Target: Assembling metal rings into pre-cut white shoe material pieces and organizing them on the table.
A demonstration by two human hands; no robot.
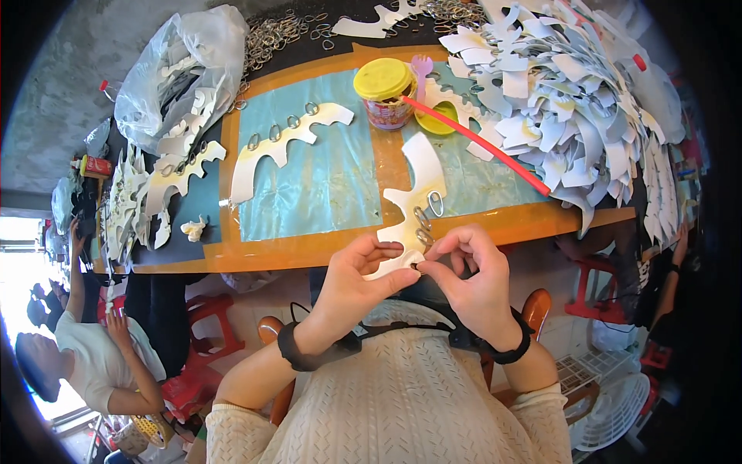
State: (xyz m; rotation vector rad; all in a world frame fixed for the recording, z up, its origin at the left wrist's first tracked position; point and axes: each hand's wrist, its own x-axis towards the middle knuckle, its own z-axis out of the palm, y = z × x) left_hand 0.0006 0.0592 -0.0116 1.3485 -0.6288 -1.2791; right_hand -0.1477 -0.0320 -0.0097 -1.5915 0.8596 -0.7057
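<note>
A white curved strip with cut-out tabs (422, 172) lies over the table's near edge, its far end pointing away from me. My left hand (357, 277) is closed on its near end, thumb and fingers pinching it. My right hand (473, 271) pinches at a tab of the same strip, close to the left thumb. A small dark bit shows between the fingertips, too hidden to make out. Oval metal rings (436, 203) sit along the strip's right side. Further left, a similar white strip (251, 164) with several rings lies flat on the blue sheet.
A yellow-lidded tub (384, 81) with a red tube (495, 151) stands behind the strip. White cut pieces (533, 100) are heaped at right; others (131, 193) lie left by a plastic bag (182, 77). Loose rings (270, 39) lie at the back. A person (108, 352) sits at left.
</note>
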